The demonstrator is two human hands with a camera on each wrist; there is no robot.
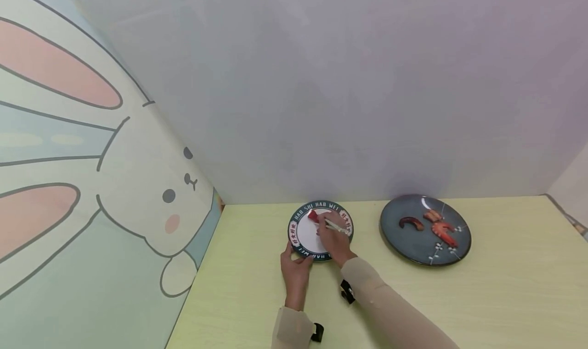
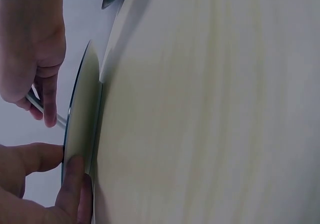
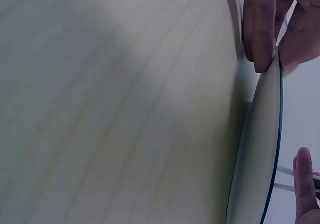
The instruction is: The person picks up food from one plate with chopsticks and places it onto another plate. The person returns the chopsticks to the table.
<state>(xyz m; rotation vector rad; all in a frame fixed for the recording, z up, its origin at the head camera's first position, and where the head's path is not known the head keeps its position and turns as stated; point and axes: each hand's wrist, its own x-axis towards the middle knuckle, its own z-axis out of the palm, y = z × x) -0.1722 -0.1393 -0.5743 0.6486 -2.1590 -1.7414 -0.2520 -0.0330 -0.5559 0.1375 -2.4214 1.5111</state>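
Note:
A round plate with a white middle [image 1: 307, 232] and a dark green lettered rim stands near the back of the table. My left hand [image 1: 295, 272] grips its near left rim, thumb above and fingers [image 2: 72, 186] under the edge. Over the plate, my right hand [image 1: 334, 239] holds a pair of thin pale chopsticks [image 1: 337, 226]; both sticks [image 3: 285, 186] also show in the right wrist view. At their tips is a small red piece [image 1: 313, 216], its kind too small to tell. Whether it touches the plate I cannot tell.
To the right stands a larger blue-grey plate [image 1: 399, 244] with flower marks. On it lie a shrimp-like orange piece [image 1: 443, 233], a dark curved piece [image 1: 411, 222] and a brownish piece [image 1: 433, 215]. Behind the pale wooden table [image 1: 505, 288] rises a plain wall [image 1: 344, 94].

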